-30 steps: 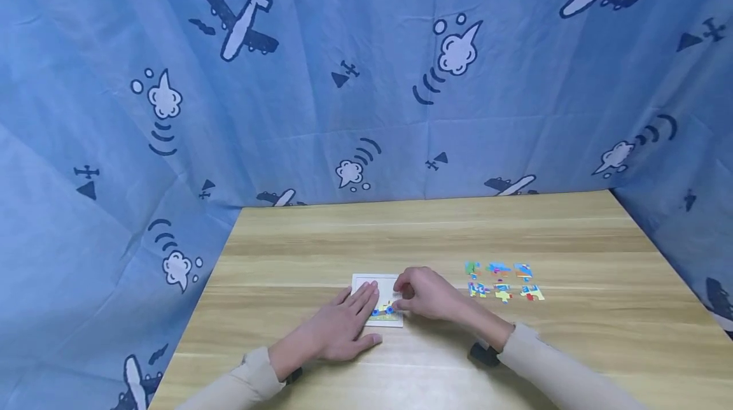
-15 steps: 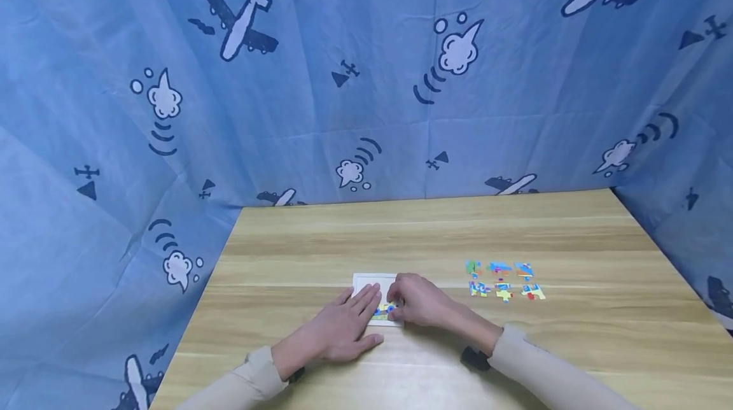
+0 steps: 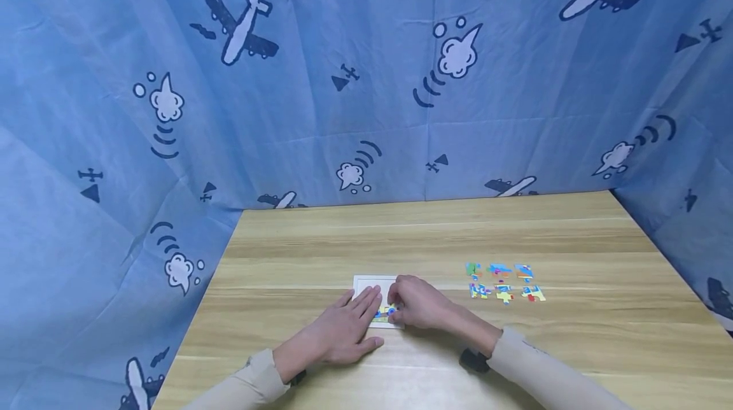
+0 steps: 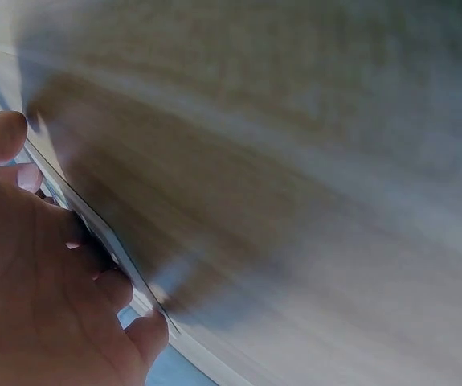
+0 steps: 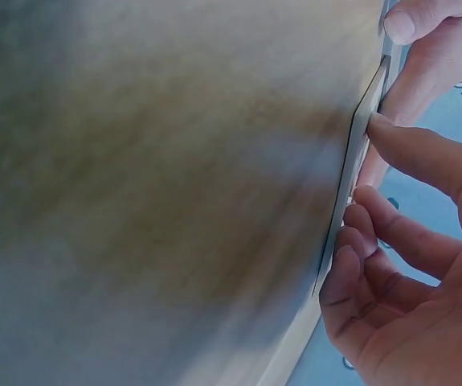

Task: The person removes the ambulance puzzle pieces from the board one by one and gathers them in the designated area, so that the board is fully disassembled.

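Note:
A small white puzzle tray (image 3: 373,277) lies flat on the wooden table. Spread flat across its left side, my left hand (image 3: 343,332) steadies it with straight fingers. My right hand (image 3: 422,303) bends over the tray's lower right corner, thumb and index finger at either side of a jigsaw piece (image 3: 392,311) with a blue wheel. Beside it, along the bottom of the tray, more of the yellow and blue picture shows. In the right wrist view the thumb (image 5: 419,153) lies at the tray's edge and the other fingers are curled; the piece is hidden there.
Several loose jigsaw pieces (image 3: 504,294) lie in two rows on the table (image 3: 321,238) to the right of the tray. A blue curtain (image 3: 378,98) with airplane prints hangs behind the table and along both sides.
My right hand has moved slightly down and left, its fingertips closing in on the tray's lower right corner. My left hand has stayed in place on the tray.

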`<action>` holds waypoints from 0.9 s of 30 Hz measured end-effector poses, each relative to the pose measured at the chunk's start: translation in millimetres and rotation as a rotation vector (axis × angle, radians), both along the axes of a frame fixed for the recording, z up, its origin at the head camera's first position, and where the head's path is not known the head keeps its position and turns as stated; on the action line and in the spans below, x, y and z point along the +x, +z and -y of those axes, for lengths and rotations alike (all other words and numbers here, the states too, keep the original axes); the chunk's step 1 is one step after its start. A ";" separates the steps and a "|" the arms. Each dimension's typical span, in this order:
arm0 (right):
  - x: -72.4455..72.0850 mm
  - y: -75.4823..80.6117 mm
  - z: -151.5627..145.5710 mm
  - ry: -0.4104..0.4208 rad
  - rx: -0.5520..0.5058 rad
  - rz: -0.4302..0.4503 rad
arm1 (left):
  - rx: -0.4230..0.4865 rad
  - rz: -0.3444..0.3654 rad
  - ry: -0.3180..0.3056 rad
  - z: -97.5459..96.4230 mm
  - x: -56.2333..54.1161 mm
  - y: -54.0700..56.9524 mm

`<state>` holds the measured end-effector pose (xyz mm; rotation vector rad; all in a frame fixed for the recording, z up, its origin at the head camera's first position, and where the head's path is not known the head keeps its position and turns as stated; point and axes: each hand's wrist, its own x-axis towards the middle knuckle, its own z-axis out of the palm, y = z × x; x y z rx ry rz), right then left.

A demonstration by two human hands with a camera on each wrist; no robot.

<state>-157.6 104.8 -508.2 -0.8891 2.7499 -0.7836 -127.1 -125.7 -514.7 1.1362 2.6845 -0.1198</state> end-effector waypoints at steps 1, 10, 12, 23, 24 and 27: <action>0.2 -0.4 -0.1 0.000 -0.005 0.000 | -0.004 0.000 0.002 -0.2 0.2 0.2; 2.1 -2.8 0.9 -0.014 -0.072 0.048 | -0.010 0.007 0.008 -0.8 0.0 -1.3; 1.2 -2.6 0.4 -0.028 -0.058 0.039 | -0.009 0.002 0.005 -0.8 -0.4 -1.9; -1.3 1.8 2.1 -0.037 -0.035 0.074 | -0.025 -0.020 0.001 -1.2 -0.9 -3.4; -1.5 1.7 2.2 -0.038 -0.037 0.077 | -0.027 -0.021 0.000 -1.4 -0.9 -3.2; -2.0 2.2 2.3 -0.044 -0.041 0.104 | -0.031 -0.025 0.001 -1.8 -1.0 -2.5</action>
